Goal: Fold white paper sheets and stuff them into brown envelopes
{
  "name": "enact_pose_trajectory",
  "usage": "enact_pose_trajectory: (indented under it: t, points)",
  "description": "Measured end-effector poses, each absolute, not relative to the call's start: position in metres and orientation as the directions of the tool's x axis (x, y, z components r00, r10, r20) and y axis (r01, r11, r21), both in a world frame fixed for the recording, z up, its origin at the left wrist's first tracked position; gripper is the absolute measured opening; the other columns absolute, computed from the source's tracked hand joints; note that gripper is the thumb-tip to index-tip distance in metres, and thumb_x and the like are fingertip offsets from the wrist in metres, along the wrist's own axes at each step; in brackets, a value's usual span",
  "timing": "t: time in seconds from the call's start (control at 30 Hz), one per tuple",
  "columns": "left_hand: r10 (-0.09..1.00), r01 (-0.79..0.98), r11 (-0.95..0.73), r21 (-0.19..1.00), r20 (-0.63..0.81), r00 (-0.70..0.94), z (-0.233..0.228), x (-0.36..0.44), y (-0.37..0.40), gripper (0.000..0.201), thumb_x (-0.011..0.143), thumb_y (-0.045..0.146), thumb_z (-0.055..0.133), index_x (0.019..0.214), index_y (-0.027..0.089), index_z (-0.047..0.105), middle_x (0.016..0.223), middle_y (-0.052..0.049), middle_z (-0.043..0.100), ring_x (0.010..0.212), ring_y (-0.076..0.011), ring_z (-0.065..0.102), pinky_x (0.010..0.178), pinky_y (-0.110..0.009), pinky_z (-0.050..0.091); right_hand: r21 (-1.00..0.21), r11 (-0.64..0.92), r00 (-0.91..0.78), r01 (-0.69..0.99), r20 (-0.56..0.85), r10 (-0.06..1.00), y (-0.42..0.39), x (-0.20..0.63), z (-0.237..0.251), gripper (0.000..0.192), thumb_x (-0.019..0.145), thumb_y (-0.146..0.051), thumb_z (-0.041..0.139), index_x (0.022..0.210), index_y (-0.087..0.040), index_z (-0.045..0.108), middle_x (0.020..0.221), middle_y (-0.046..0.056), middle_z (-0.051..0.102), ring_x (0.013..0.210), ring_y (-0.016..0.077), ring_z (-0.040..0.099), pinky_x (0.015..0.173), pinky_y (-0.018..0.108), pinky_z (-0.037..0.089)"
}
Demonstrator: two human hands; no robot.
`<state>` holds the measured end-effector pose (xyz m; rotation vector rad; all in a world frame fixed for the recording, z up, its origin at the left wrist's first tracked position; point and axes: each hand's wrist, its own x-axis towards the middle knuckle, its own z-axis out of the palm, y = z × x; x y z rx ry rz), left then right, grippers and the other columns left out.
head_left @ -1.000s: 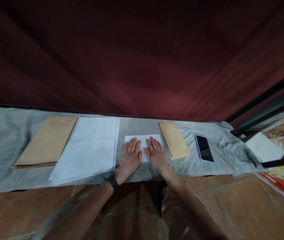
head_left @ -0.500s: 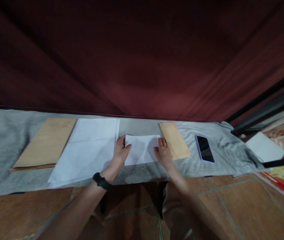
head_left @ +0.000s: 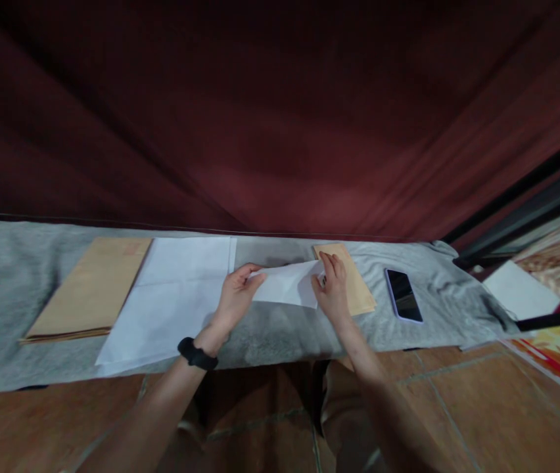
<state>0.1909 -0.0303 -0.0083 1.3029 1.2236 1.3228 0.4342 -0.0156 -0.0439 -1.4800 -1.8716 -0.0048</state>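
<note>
A folded sheet of white paper [head_left: 287, 284] is raised a little off the grey cloth, tilted and slightly bent. My left hand [head_left: 237, 292] pinches its left end between thumb and fingers. At the other end, my right hand [head_left: 332, 282] grips the paper's right edge, the fingers curled at its upper corner. Just behind my right hand lies a small stack of brown envelopes [head_left: 357, 289], partly covered by it. Larger white sheets [head_left: 171, 289] rest flat to the left of my left hand.
Large brown envelopes [head_left: 87, 289] are stacked at the far left. A phone [head_left: 403, 295] in a pale purple case lies on the grey cloth [head_left: 442, 289] at right. Dark red fabric [head_left: 280, 131] hangs along the back edge. Tiled floor [head_left: 477, 407] shows in front.
Both hands have lifted the folded paper from the cloth and tipped it. Half a second ago it lay flat with a hand at each end.
</note>
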Motion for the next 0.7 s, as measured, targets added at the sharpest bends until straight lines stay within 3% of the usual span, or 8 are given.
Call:
enact_pose_trajectory:
  t: [0.13, 0.23, 0.33, 0.43, 0.5, 0.6, 0.7]
  points:
    - [0.859, 0.263, -0.495, 0.828, 0.512, 0.006, -0.002, 0.182, -0.035, 0.012, 0.087, 0.024, 0.059, 0.086, 0.022, 0.071, 0.106, -0.004, 0.077, 0.111, -0.0221, 0.068, 0.11, -0.044, 0.044, -0.364, 0.376, -0.055, 0.852, 0.652, 0.756, -0.023, 0.446, -0.024, 0.032, 0.098, -0.021, 0.044, 0.113, -0.027, 0.071, 0.107, 0.007, 0.068, 0.121, 0.0241, 0.056, 0.119, 0.055, 0.028]
    - [0.776, 0.453, -0.611, 0.649, 0.605, 0.18, -0.007, 0.171, -0.037, 0.019, 0.086, 0.014, 0.054, 0.09, 0.023, 0.071, 0.113, -0.004, 0.076, 0.117, -0.0218, 0.066, 0.117, -0.05, 0.037, -0.311, 0.413, -0.092, 0.856, 0.694, 0.714, -0.032, 0.45, -0.021, 0.029, 0.099, -0.021, 0.044, 0.103, -0.026, 0.072, 0.107, 0.006, 0.069, 0.119, 0.0226, 0.057, 0.117, 0.052, 0.032]
    - [0.753, 0.585, -0.654, 0.48, 0.487, 0.442, -0.017, 0.161, -0.042, 0.043, 0.082, 0.003, 0.047, 0.111, 0.024, 0.07, 0.133, -0.004, 0.068, 0.128, -0.0207, 0.059, 0.118, -0.047, 0.036, -0.242, 0.499, -0.251, 0.832, 0.639, 0.727, -0.041, 0.451, -0.024, 0.028, 0.099, -0.018, 0.044, 0.103, -0.025, 0.071, 0.109, 0.005, 0.07, 0.115, 0.0203, 0.06, 0.117, 0.049, 0.033]
    - [0.703, 0.618, -0.708, 0.343, 0.252, 0.665, -0.029, 0.156, -0.051, 0.072, 0.074, -0.005, 0.043, 0.136, 0.027, 0.06, 0.152, -0.002, 0.052, 0.142, -0.0183, 0.046, 0.122, -0.043, 0.032, -0.215, 0.556, -0.418, 0.803, 0.462, 0.782, -0.051, 0.452, -0.03, 0.03, 0.093, -0.011, 0.046, 0.104, -0.025, 0.071, 0.107, 0.005, 0.071, 0.109, 0.0206, 0.062, 0.117, 0.048, 0.035]
    - [0.682, 0.631, -0.718, 0.294, 0.115, 0.722, -0.037, 0.155, -0.056, 0.08, 0.073, -0.006, 0.042, 0.144, 0.028, 0.053, 0.157, -0.001, 0.046, 0.145, -0.0169, 0.041, 0.123, -0.041, 0.029, -0.245, 0.57, -0.487, 0.785, 0.325, 0.811, -0.058, 0.455, -0.033, 0.034, 0.085, -0.006, 0.05, 0.104, -0.024, 0.072, 0.105, 0.005, 0.072, 0.106, 0.0217, 0.063, 0.111, 0.044, 0.041]
    - [0.675, 0.648, -0.715, 0.264, 0.019, 0.737, -0.046, 0.155, -0.062, 0.08, 0.075, -0.005, 0.042, 0.147, 0.029, 0.05, 0.158, -0.001, 0.043, 0.147, -0.0155, 0.038, 0.124, -0.039, 0.025, -0.34, 0.567, -0.54, 0.75, 0.179, 0.822, -0.064, 0.46, -0.034, 0.041, 0.077, -0.002, 0.052, 0.104, -0.025, 0.073, 0.11, 0.001, 0.073, 0.105, 0.0188, 0.066, 0.101, 0.034, 0.05]
    - [0.672, 0.645, -0.718, 0.262, 0.021, 0.74, -0.05, 0.154, -0.062, 0.08, 0.077, -0.005, 0.042, 0.147, 0.032, 0.049, 0.16, -0.001, 0.04, 0.149, -0.0148, 0.035, 0.125, -0.038, 0.022, -0.39, 0.523, -0.489, 0.758, 0.191, 0.851, -0.062, 0.457, -0.035, 0.044, 0.085, -0.005, 0.048, 0.116, -0.025, 0.072, 0.123, 0.0, 0.071, 0.111, 0.0151, 0.066, 0.102, 0.028, 0.05]
